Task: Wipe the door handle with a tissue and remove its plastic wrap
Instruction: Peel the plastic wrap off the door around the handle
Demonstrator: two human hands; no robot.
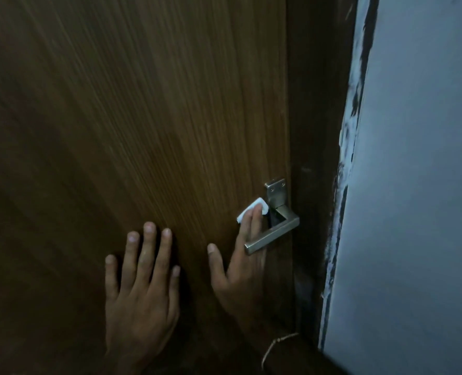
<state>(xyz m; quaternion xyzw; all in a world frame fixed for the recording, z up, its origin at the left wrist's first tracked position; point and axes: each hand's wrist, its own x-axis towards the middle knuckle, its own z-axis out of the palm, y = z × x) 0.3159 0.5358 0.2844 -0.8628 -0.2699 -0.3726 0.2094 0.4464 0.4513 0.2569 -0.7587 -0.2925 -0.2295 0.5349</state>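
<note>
**Tissue pressed behind the lever, wrap nowhere to be seen**

Door fills most of my view, dark brown wood with a fine upright grain. My left hand lies flat against it low down, fingers straight and spread, holding nothing; I judge it is only steadying me or the door.

To its right, my right hand reaches up and to the right, slipping in behind the door handle. Its fingers are straight, not curled, and they press a small white tissue against the door face just beside the square rose plate. The thumb stands out to the left, free of everything. A thin thread bracelet circles that wrist.

The handle is a brushed metal lever near the door's right edge. Its long axis runs from the pivot at upper right down to its free end at lower left, crossing in front of my right fingers. So the lever lies just right of and in front of the tissue, and the right hand is far nearer to it than the left. My guess is that the next wipe must travel along that slanted bar.

Further right come the dark door frame and a pale wall with a rough, smeared edge.

The light is dim. I cannot make out any plastic wrap on the metal, and parts of my right fingers are hidden behind the lever.
</note>
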